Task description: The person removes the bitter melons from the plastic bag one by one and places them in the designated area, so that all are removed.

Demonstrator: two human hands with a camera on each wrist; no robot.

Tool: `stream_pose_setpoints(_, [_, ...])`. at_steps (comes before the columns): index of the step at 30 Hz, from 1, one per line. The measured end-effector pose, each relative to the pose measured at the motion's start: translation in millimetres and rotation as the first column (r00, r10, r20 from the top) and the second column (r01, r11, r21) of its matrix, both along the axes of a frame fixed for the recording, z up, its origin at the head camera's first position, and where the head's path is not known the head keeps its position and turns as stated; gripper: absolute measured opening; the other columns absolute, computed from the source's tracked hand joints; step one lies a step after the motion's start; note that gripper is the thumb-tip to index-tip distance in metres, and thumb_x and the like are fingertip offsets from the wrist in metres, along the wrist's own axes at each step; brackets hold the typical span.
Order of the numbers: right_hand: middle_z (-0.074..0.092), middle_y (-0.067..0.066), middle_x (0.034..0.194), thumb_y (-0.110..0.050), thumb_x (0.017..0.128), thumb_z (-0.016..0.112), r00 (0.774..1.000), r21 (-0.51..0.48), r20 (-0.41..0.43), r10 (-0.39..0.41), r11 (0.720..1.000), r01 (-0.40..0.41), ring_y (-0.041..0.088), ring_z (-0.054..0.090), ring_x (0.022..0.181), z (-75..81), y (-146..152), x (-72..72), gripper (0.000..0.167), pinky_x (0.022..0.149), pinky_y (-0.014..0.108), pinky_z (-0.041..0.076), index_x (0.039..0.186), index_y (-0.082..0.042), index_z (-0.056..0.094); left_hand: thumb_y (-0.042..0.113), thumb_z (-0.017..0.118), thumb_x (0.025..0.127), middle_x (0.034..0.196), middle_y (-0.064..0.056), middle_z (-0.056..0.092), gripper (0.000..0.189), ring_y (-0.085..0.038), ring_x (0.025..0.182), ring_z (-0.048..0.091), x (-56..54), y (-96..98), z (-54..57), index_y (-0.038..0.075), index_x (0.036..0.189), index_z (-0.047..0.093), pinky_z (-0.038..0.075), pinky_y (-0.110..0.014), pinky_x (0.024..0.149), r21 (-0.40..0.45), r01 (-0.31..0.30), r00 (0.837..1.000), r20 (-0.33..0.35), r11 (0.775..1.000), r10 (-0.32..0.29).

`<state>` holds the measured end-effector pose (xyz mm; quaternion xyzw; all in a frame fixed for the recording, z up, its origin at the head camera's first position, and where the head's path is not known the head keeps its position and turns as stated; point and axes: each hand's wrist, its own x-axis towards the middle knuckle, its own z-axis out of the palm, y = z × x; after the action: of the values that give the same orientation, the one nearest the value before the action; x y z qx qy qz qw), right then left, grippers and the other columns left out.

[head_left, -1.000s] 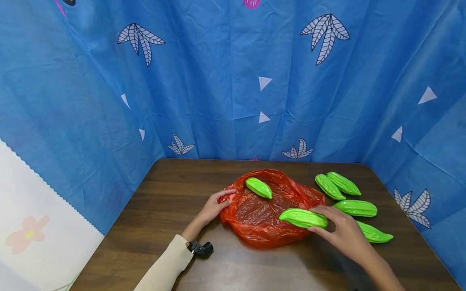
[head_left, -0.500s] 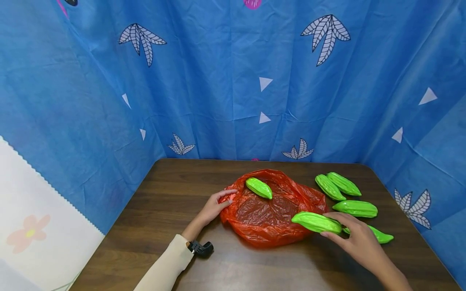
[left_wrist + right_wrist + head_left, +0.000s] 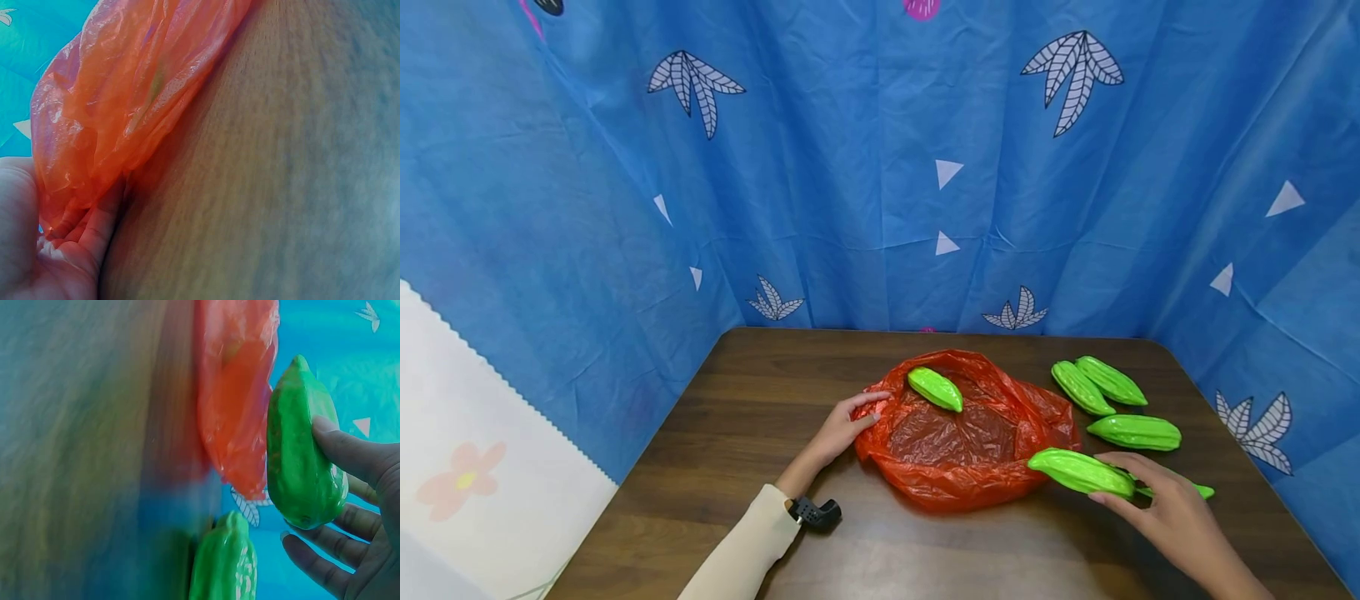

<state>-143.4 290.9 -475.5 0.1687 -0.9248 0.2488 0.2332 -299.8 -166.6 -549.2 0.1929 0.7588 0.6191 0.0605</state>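
A red plastic bag (image 3: 955, 490) lies spread on the table with its mouth open upward. One glossy green bitter melon (image 3: 936, 390) rests inside it at the back left. My left hand (image 3: 837, 431) holds the bag's left rim, thumb on one side and fingers on the other, as the left wrist view also shows. Between the thumb and fingers of my right hand (image 3: 1180, 521) is another bitter melon (image 3: 1081, 472), ridged lengthwise, its pointed tip overlapping the bag's right front edge in the head view. Much of the right palm is turned from the head camera.
Two bitter melons (image 3: 1111, 381) lie side by side at the back right. A third melon (image 3: 1133, 432) lies in front of them, and one more (image 3: 1204, 491) is mostly hidden behind my right hand. A blue curtain (image 3: 880, 167) hangs behind the brown table (image 3: 760, 375).
My right hand has moved right and toward me with the bitter melon, from over the bag to beyond its right front edge. The left hand and the bag stay in place.
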Motion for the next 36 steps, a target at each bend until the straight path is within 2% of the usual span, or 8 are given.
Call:
stream_pose_setpoints(5, [0.073, 0.008, 0.109, -0.016, 0.066, 0.094, 1.0, -0.003, -0.022, -0.007, 1.0, 0.007, 0.031, 0.066, 0.091, -5.6, 10, 3.3, 0.055, 0.074, 0.022, 0.049, 0.116, -0.011, 0.072, 0.011, 0.063, 0.1, 0.15, -0.014, 0.051, 0.041, -0.031, 0.124, 0.058, 0.3, 0.4, -1.3, 0.01, 0.141, 0.061, 0.055, -0.024, 0.085, 0.0, -0.004, 1.0, -0.008, 1.0, 0.004])
stream_pose_setpoints(9, [0.072, 0.009, 0.11, -0.016, 0.066, 0.093, 1.0, -0.006, -0.006, -0.029, 1.0, 0.029, 0.031, 0.064, 0.093, -9.8, 16, 6.3, 0.056, 0.075, 0.016, 0.049, 0.118, -0.011, 0.072, 0.013, 0.063, 0.101, 0.15, -0.009, 0.052, 0.04, -0.027, 0.132, 0.052, 0.0, 0.5, -0.3, 0.013, 0.14, 0.063, 0.053, -0.023, 0.09, -0.019, -0.01, 1.0, -0.021, 1.0, 0.009])
stream_pose_setpoints(16, [0.071, 0.014, 0.113, -0.016, 0.067, 0.093, 0.997, -0.037, 0.039, -0.07, 0.997, 0.072, 0.029, 0.063, 0.097, -16.6, 26, 13.1, 0.058, 0.078, 0.011, 0.046, 0.12, -0.011, 0.071, 0.01, 0.062, 0.101, 0.15, -0.013, 0.05, 0.04, -0.027, 0.117, 0.062, 1.6, 0.5, 1.5, 0.014, 0.141, 0.062, 0.057, -0.027, 0.084, -0.007, -0.006, 1.0, 0.002, 1.0, 0.006])
stream_pose_setpoints(18, [0.07, 0.015, 0.114, -0.016, 0.068, 0.093, 0.994, -0.032, 0.065, -0.089, 0.995, 0.091, 0.033, 0.063, 0.098, -17.2, 29, 15.2, 0.057, 0.077, 0.016, 0.049, 0.121, -0.011, 0.071, 0.01, 0.062, 0.101, 0.15, -0.014, 0.05, 0.041, -0.027, 0.115, 0.063, 1.8, 0.5, 1.6, 0.013, 0.141, 0.062, 0.057, -0.027, 0.083, -0.001, -0.005, 1.0, 0.004, 1.0, 0.005])
stream_pose_setpoints(21, [0.069, 0.02, 0.115, -0.018, 0.071, 0.092, 0.987, -0.014, 0.118, -0.108, 0.994, 0.111, 0.043, 0.063, 0.097, -17.3, 33, 19.0, 0.054, 0.077, 0.035, 0.055, 0.12, -0.01, 0.07, 0.011, 0.062, 0.1, 0.149, -0.014, 0.051, 0.041, -0.026, 0.114, 0.063, 2.1, 0.2, 1.3, 0.013, 0.141, 0.062, 0.057, -0.026, 0.083, -0.002, -0.008, 1.0, 0.001, 1.0, 0.008])
stream_pose_setpoints(25, [0.068, 0.025, 0.114, -0.018, 0.073, 0.09, 0.98, 0.01, 0.157, -0.124, 0.992, 0.124, 0.05, 0.063, 0.096, -18.0, 37, 23.5, 0.052, 0.076, 0.055, 0.053, 0.119, -0.007, 0.069, 0.012, 0.063, 0.1, 0.15, -0.014, 0.051, 0.041, -0.028, 0.116, 0.063, 2.7, 0.0, 1.1, 0.012, 0.141, 0.062, 0.056, -0.025, 0.082, -0.008, -0.011, 1.0, -0.004, 1.0, 0.011])
stream_pose_setpoints(31, [0.068, 0.026, 0.111, -0.021, 0.074, 0.09, 0.972, 0.02, 0.18, -0.148, 0.989, 0.147, 0.051, 0.064, 0.095, -19.7, 42, 26.7, 0.05, 0.076, 0.059, 0.052, 0.117, -0.005, 0.07, 0.013, 0.064, 0.1, 0.15, -0.01, 0.052, 0.04, -0.028, 0.126, 0.057, 2.4, -0.3, 1.9, 0.013, 0.14, 0.063, 0.054, -0.023, 0.087, -0.02, -0.014, 1.0, -0.012, 1.0, 0.014])
stream_pose_setpoints(36, [0.067, 0.027, 0.111, -0.022, 0.076, 0.088, 0.961, 0.031, 0.222, -0.166, 0.986, 0.163, 0.05, 0.064, 0.092, -20.3, 45, 28.1, 0.05, 0.075, 0.061, 0.052, 0.119, -0.004, 0.07, 0.013, 0.064, 0.1, 0.149, -0.01, 0.052, 0.039, -0.028, 0.127, 0.056, 1.9, -0.3, 2.6, 0.013, 0.139, 0.063, 0.054, -0.023, 0.087, -0.027, -0.012, 1.0, -0.015, 1.0, 0.012])
